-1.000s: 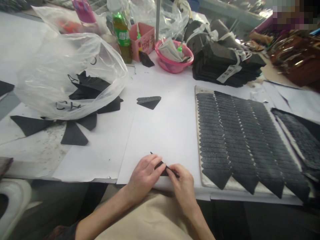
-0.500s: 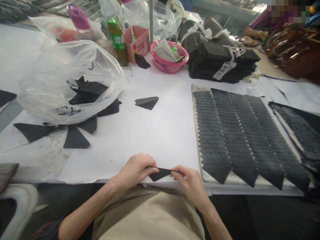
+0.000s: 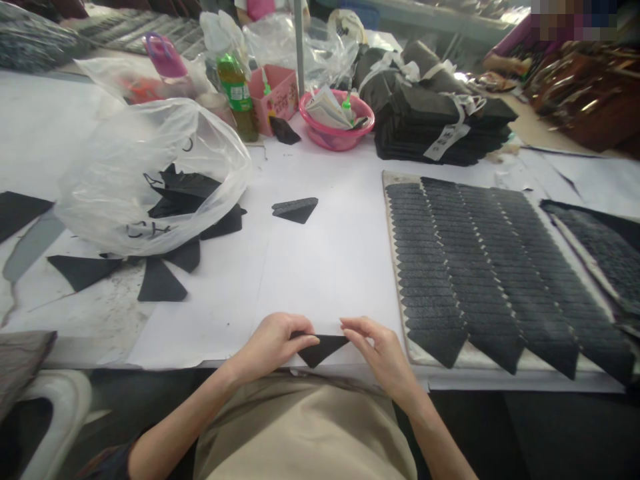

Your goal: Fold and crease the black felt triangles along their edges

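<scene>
Between thumb and fingers, my left hand (image 3: 283,341) pinches one end of a black folded fabric piece (image 3: 323,349) at the table's front edge. My right hand (image 3: 376,347) is at the other end of that piece, index finger raised and fingers apart; whether a fingertip still touches the corner I cannot make out. Farther up the white table lies another folded black piece (image 3: 296,210). To my right, a board (image 3: 415,357) carries overlapping rows of black pointed pieces (image 3: 450,267).
At left, a clear plastic bag (image 3: 95,180) holds black pieces, with several more (image 3: 163,280) beside it. Toward the back stand a green-labelled bottle (image 3: 237,93), a pink box (image 3: 280,100), a pink basin (image 3: 337,137) and a tied black stack (image 3: 425,127). A person's arm (image 3: 505,60) shows at upper right.
My right hand has loosened its pinch on the piece's right end, and its index finger has lifted. My left hand keeps its grip. The view has shifted slightly.
</scene>
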Motion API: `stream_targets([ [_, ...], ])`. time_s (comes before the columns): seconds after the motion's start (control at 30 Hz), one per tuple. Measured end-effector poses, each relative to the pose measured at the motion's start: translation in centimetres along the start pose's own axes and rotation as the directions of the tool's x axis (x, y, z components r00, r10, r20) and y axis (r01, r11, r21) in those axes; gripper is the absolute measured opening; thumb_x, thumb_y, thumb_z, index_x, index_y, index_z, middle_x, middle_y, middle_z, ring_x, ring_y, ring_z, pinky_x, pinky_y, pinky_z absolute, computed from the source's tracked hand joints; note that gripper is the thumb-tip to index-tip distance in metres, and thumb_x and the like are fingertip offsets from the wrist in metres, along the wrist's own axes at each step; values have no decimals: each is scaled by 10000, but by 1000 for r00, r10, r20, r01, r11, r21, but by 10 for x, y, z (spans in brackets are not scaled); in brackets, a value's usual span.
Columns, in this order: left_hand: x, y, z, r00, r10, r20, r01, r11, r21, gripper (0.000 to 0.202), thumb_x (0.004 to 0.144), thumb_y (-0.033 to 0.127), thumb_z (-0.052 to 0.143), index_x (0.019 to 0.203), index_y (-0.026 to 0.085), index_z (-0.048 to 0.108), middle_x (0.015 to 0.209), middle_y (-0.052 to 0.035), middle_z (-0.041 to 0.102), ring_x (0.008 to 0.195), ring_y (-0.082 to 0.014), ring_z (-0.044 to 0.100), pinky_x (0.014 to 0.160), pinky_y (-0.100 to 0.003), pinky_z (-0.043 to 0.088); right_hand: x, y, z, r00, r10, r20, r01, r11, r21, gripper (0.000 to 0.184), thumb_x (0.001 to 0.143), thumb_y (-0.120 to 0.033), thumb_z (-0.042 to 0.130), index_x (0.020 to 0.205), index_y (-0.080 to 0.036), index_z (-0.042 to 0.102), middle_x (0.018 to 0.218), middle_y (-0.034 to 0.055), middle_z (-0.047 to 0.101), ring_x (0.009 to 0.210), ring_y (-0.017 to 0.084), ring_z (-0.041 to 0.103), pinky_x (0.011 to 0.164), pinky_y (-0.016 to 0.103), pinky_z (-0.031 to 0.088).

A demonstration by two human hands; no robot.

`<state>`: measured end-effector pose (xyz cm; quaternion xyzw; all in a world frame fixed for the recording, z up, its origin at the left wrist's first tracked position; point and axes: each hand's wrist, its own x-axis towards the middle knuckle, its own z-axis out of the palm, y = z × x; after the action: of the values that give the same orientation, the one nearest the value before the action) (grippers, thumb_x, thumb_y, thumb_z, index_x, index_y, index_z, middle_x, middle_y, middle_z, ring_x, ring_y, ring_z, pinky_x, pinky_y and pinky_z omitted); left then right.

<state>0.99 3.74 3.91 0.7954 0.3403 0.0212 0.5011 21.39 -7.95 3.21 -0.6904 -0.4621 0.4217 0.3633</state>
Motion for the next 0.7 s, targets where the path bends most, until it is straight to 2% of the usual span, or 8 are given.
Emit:
stream_targets([
  [0.1,0,1,1,999,-27,-27,27,1000,11,256,858,400,592,752,188,689,675,18,651,636,-128,549,598,-228,357,7,-8,16,995,-9,104,18,996,-86,184,883,-341,580,872,-223,720,816,3,719,761,157,644,712,236,473],
  [0.2,-2,-4,-3,994,-96,-43,94,995,-30,297,840,440,601,719,181,678,617,15,639,592,-131,546,555,-227,357,8,-6,21,995,40,94,-33,996,-81,234,896,-338,552,769,-200,692,644,-19,662,617,126,604,606,212,435],
  [0.37,-6,-15,-11,990,-139,1,134,956,-260,322,871,444,551,768,163,670,618,-9,668,598,-149,606,597,-230,432,6,-2,16,985,173,11,-173,984,33,287,828,-417,633,670,-177,636,545,-28,611,496,119,578,514,208,418],
  [0.43,-7,-19,-11,988,-153,23,152,927,-344,322,867,440,558,769,153,665,608,-14,667,595,-149,611,606,-232,446,6,-2,15,977,212,32,-215,970,113,291,792,-432,663,667,-171,634,540,-22,618,488,123,585,499,209,425],
  [0.57,-9,-23,-11,978,-210,16,194,869,-455,292,835,418,614,760,138,649,593,-17,663,577,-139,597,597,-229,438,7,0,15,961,242,133,-271,918,288,324,771,-476,664,776,-152,662,604,17,684,582,156,652,587,238,501],
  [0.7,-10,-24,-13,973,-231,9,203,835,-511,295,831,414,623,737,134,635,589,-16,661,573,-130,587,596,-225,432,8,5,16,942,322,91,-333,868,368,360,698,-487,741,706,-145,630,573,23,674,522,143,632,519,222,486],
])
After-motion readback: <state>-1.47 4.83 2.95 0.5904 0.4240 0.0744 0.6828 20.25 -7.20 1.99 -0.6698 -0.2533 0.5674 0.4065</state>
